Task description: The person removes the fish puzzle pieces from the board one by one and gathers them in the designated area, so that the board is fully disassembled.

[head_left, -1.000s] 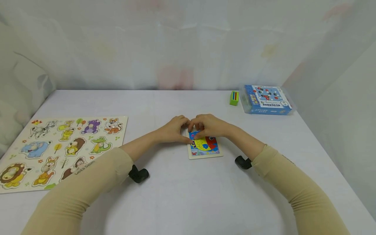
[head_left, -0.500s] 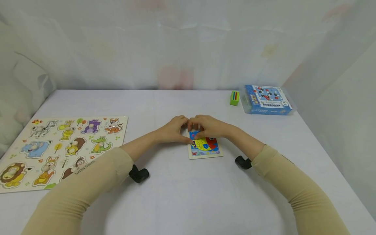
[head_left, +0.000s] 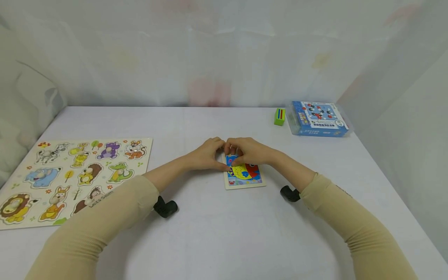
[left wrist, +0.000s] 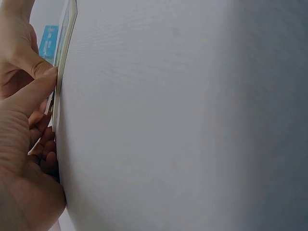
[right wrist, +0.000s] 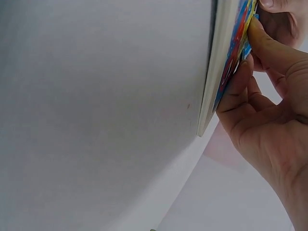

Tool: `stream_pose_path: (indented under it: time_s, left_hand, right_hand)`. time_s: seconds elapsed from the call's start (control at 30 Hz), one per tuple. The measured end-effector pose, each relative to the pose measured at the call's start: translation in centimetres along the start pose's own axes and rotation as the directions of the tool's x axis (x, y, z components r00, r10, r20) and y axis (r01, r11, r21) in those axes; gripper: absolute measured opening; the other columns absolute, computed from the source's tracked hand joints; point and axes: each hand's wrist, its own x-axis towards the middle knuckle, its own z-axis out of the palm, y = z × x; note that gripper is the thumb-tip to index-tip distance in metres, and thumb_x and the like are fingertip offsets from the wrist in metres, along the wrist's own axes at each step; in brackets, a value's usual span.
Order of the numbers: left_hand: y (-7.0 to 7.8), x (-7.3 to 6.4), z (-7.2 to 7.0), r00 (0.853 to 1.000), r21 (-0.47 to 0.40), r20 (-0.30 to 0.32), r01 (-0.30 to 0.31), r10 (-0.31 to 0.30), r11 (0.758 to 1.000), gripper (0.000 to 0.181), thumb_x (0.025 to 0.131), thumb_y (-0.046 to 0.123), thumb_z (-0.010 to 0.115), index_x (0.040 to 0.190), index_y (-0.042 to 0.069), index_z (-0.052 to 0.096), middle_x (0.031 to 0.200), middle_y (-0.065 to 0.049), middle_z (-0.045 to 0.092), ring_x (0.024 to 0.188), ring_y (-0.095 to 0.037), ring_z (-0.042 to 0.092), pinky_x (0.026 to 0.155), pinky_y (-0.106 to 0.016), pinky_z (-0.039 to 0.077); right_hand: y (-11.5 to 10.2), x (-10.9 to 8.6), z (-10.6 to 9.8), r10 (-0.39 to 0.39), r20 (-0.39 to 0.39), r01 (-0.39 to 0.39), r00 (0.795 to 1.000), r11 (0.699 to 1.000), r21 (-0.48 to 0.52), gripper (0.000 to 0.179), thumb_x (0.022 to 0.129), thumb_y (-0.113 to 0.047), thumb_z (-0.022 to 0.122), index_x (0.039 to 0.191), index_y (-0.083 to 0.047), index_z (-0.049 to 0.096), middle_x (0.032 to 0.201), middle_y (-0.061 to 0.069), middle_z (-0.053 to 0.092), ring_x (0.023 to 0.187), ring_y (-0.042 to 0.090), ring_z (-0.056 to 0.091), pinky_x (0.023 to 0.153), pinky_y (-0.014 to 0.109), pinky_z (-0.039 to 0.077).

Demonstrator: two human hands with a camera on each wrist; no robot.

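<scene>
A small framed jigsaw puzzle (head_left: 245,181) lies flat near the middle of the table, its picture a yellow and red fish on blue. My left hand (head_left: 207,155) holds its upper left corner, thumb on the left edge and fingers around the far side. Over the puzzle's upper part, my right hand (head_left: 251,151) pinches a blue puzzle piece (right wrist: 247,48) between thumb and fingers. In the left wrist view, a thin edge stands slightly raised from the frame by the fingers. My hands hide much of the puzzle's upper part.
A large animal peg puzzle board (head_left: 70,171) lies at the left. Toward the back right are a small green block (head_left: 279,117) with coloured stripes and a blue box (head_left: 318,118) in clear packaging. Black wrist cameras (head_left: 165,208) hang below both forearms.
My right hand has lowered very slightly toward the puzzle. The left hand and the puzzle stay in place.
</scene>
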Motion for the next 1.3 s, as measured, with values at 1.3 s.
stream_pose_path:
  time_s: [1.3]
  left_hand:
    - [0.7,1.0,0.6,0.998,0.033,-0.018,-0.066,0.067,0.997,0.056,0.078,0.033,0.082,0.119,0.003,0.059,0.113,-0.01,0.059,0.107,-0.024,0.05,0.097,-0.037,0.042]
  right_hand:
    - [0.5,-1.2,-2.6,0.129,-0.032,-0.109,0.991,0.93,0.352,0.014,0.1,-0.02,0.056,0.107,-0.007,0.056,0.092,0.008,0.061,0.085,0.026,0.063,0.082,0.033,0.057]
